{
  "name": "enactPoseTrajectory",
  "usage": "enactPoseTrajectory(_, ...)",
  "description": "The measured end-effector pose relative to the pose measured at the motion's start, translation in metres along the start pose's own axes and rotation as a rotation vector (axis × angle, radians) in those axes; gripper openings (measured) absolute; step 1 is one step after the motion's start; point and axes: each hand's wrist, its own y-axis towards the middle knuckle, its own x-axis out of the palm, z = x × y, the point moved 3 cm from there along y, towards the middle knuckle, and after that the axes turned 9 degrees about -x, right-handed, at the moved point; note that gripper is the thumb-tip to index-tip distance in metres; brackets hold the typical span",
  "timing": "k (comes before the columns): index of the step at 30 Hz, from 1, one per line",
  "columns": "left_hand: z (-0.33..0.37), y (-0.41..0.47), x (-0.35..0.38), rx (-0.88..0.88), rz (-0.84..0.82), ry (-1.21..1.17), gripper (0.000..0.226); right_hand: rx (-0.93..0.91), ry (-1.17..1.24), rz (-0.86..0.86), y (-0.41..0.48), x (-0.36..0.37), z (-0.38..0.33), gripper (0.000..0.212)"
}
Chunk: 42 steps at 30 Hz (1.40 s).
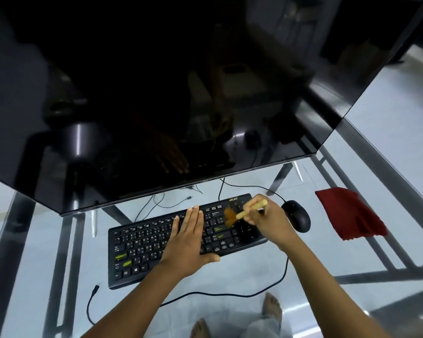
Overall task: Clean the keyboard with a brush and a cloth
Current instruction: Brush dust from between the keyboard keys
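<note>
A black keyboard (144, 242) lies at a slant on the glass table (230, 279). My left hand (187, 240) lies flat on its middle keys, fingers straight and together, thumb at the keyboard's near edge. My right hand (269, 222) grips a small brush (239, 214) by its pale wooden handle. The brown bristles touch the keys at the keyboard's right end, left of the number pad. A dark red cloth (349, 213) lies crumpled on the glass to the far right, apart from both hands.
A black mouse (297, 215) sits just right of my right hand, its cable looping along the table's near side. A large dark monitor (156, 93) looms over the back of the table. Loose cables lie behind the keyboard. Bare feet show through the glass.
</note>
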Motion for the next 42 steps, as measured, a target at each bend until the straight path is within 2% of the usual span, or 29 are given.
enactPoseTrajectory(3, 0.0, 0.002, -0.001, 0.003, -0.012, -0.013, 0.121, 0.049, 0.031, 0.269, -0.001, -0.013, 0.006, 0.018)
enactPoseTrajectory(7, -0.002, 0.001, -0.001, 0.022, 0.002, -0.015, 0.118, 0.03, 0.01, 0.017, -0.015, 0.002, 0.008, 0.013)
enactPoseTrajectory(8, -0.003, 0.001, 0.0, 0.025, 0.011, -0.02, 0.118, 0.038, 0.009, 0.072, -0.018, 0.004, 0.01, 0.017)
enactPoseTrajectory(10, -0.003, 0.001, 0.001, 0.027, 0.027, -0.033, 0.118, 0.047, 0.031, 0.287, -0.024, -0.005, 0.011, 0.024)
enactPoseTrajectory(11, -0.003, 0.001, 0.002, 0.026, 0.034, -0.034, 0.119, 0.025, 0.048, 0.291, -0.027, -0.006, 0.012, 0.022)
enactPoseTrajectory(14, -0.004, 0.0, 0.002, 0.014, 0.055, -0.009, 0.121, 0.027, 0.014, 0.159, -0.035, -0.001, 0.013, 0.015)
enactPoseTrajectory(17, -0.004, 0.001, 0.001, -0.027, 0.064, -0.016, 0.126, 0.04, 0.058, 0.332, -0.039, -0.016, 0.021, 0.012)
enactPoseTrajectory(19, -0.004, 0.0, 0.001, -0.041, 0.063, -0.009, 0.128, 0.027, 0.152, 0.229, -0.04, -0.016, 0.022, 0.006)
enactPoseTrajectory(21, -0.005, 0.0, 0.001, -0.04, 0.054, -0.01, 0.128, 0.023, 0.11, 0.139, -0.045, -0.013, 0.02, 0.007)
enactPoseTrajectory(24, -0.003, 0.001, 0.001, -0.019, 0.045, -0.026, 0.125, 0.024, 0.073, 0.288, -0.047, -0.02, 0.023, 0.013)
enactPoseTrajectory(28, 0.0, 0.002, 0.001, 0.049, 0.032, -0.012, 0.116, 0.046, 0.106, 0.161, -0.047, -0.012, 0.023, 0.014)
enactPoseTrajectory(31, 0.003, 0.003, 0.002, 0.044, 0.023, -0.022, 0.116, -0.005, 0.052, 0.315, -0.046, -0.016, 0.023, 0.011)
enactPoseTrajectory(35, 0.002, 0.004, 0.002, 0.028, 0.016, -0.013, 0.118, 0.064, 0.163, 0.131, -0.041, -0.007, 0.022, 0.015)
enactPoseTrajectory(37, 0.001, 0.005, 0.004, 0.026, 0.011, 0.0, 0.119, 0.014, 0.088, 0.228, -0.038, -0.011, 0.019, 0.012)
enactPoseTrajectory(39, 0.002, 0.005, 0.005, 0.027, 0.016, 0.0, 0.119, 0.017, 0.156, 0.309, -0.034, -0.016, 0.021, 0.008)
enactPoseTrajectory(41, 0.001, 0.005, 0.005, 0.032, 0.019, 0.009, 0.119, 0.107, 0.3, 0.16, -0.028, -0.009, 0.021, 0.011)
enactPoseTrajectory(42, 0.001, 0.005, 0.005, 0.032, 0.021, 0.012, 0.119, 0.141, 0.286, 0.09, -0.026, -0.004, 0.021, 0.011)
